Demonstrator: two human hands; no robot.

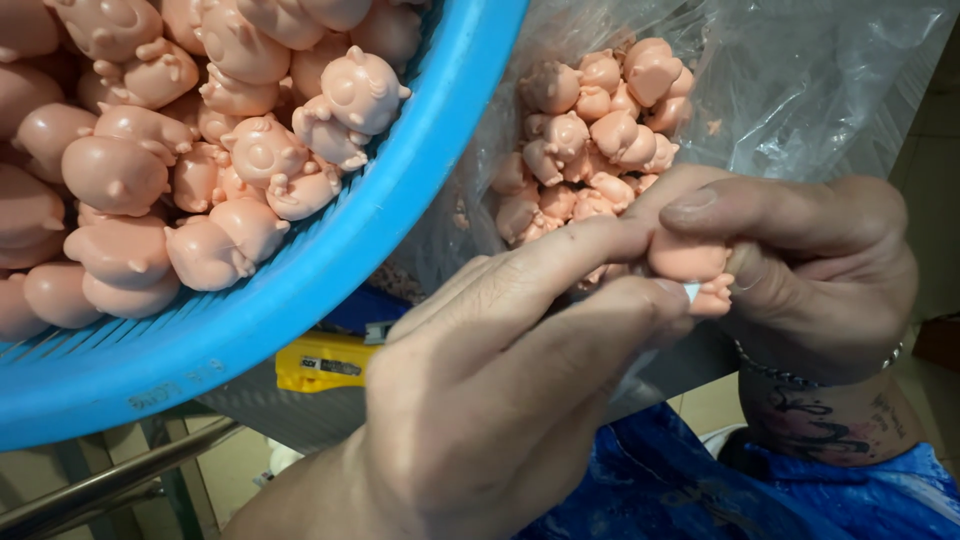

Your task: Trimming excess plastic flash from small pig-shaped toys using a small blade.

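My right hand pinches a small pink pig-like figurine between thumb and fingers. My left hand reaches in from the lower left, its forefinger resting on the figurine's top. Between its thumb and forefinger a small pale tip of a thin tool shows, touching the figurine's underside; the rest of the tool is hidden in the hand. A metal bracelet circles my right wrist.
A blue plastic basket at upper left is heaped with several pink figurines. Behind my hands a clear plastic bag holds more figurines. A yellow object lies under the basket's rim. Blue cloth covers the lower right.
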